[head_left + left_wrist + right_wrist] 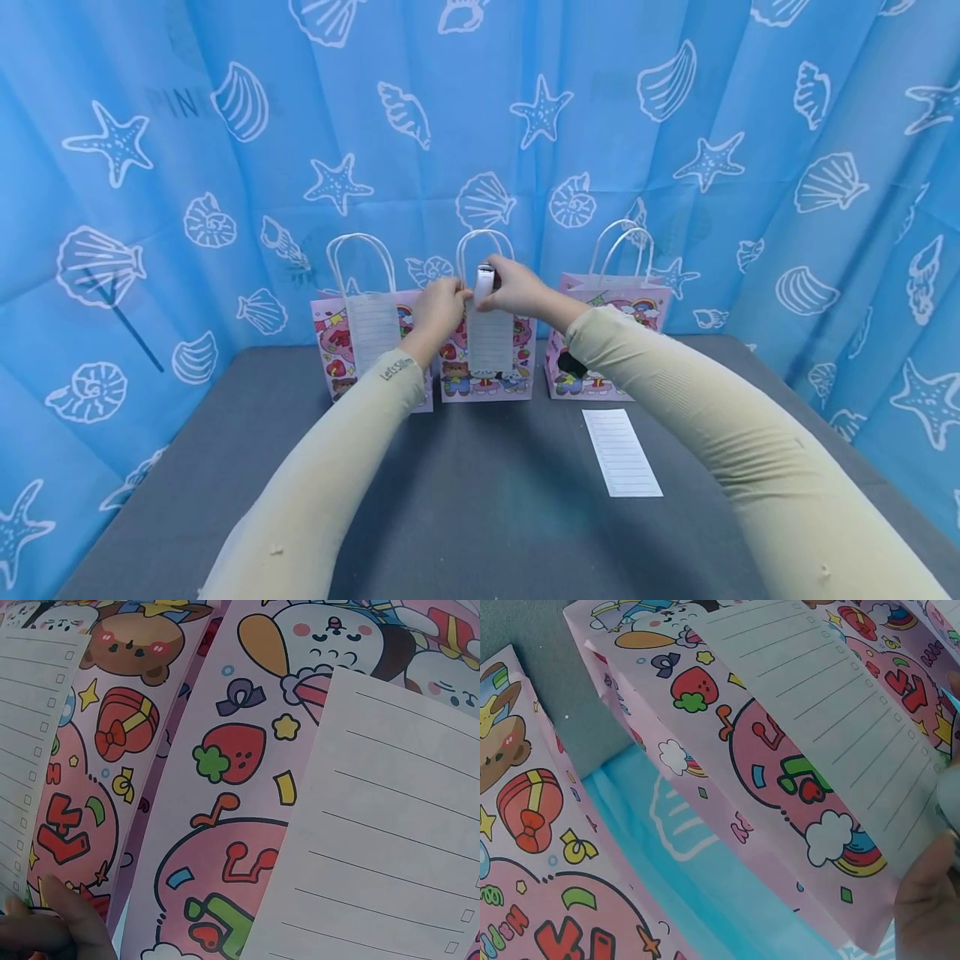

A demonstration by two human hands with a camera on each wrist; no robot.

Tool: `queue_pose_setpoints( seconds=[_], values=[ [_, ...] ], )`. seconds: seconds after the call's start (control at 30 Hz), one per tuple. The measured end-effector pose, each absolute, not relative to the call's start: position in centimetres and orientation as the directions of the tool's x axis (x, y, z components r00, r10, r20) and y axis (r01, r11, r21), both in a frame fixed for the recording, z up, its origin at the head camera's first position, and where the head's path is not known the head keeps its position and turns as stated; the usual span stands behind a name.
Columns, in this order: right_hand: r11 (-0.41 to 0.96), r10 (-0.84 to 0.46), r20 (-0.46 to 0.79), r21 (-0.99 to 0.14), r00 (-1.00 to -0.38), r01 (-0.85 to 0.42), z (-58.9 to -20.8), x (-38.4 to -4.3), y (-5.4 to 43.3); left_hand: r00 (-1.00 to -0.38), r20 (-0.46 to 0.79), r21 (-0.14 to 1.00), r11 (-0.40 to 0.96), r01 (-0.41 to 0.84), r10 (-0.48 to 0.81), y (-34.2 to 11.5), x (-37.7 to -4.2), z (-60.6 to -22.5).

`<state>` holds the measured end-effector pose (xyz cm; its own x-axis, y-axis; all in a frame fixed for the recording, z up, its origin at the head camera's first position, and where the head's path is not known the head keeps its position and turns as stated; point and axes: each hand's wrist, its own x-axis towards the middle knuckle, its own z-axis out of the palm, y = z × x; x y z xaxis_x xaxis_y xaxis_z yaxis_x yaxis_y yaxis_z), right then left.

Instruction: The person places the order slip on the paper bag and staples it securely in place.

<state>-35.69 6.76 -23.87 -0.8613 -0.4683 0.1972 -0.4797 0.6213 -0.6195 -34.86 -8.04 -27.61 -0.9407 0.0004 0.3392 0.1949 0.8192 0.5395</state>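
Curled fingers of the right hand (516, 287) clamp a slim white stapler-like tool (485, 292), set at the top of a ruled paper strip (491, 337) — small checkboxes down one side — against the pink, cartoon-printed middle bag (523, 354). The left hand (435, 310) pinches that bag's upper edge just beside the tool. Both forearms, in pale sleeves, reach forward and converge — another strip (622, 452) lies on the grey table (480, 517).

The middle bag (523, 354) and lined strip (491, 343) look like smooth paper. The white tool (485, 289) looks plastic, the grey tabletop (480, 525) matt cloth.
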Motion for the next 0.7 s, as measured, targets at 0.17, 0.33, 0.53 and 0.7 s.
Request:
queue_pose_setpoints(
  seconds=[0.17,0.33,0.53,0.7],
  values=[
    [0.631,-0.492,0.156,-0.614,-0.856,-0.475,-23.84,-35.74,6.69,-0.937,0.348,0.527,0.827,0.199,0.004,-8.00,-34.82,-27.67],
    [0.631,-0.487,0.156,-0.618,-0.859,-0.470,-23.98,-36.01,6.65,-0.936,0.353,0.521,0.831,0.197,0.000,-7.84,-34.72,-27.59],
    [0.652,-0.451,0.193,-0.595,-0.872,-0.469,-24.12,-36.12,6.59,-0.934,0.357,0.526,0.825,0.208,0.008,-7.84,-34.67,-27.56],
    [0.659,-0.444,0.215,-0.579,-0.870,-0.479,-24.27,-36.17,6.26,-0.937,0.348,0.555,0.803,0.218,0.013,-8.14,-34.68,-27.73]
  ],
)
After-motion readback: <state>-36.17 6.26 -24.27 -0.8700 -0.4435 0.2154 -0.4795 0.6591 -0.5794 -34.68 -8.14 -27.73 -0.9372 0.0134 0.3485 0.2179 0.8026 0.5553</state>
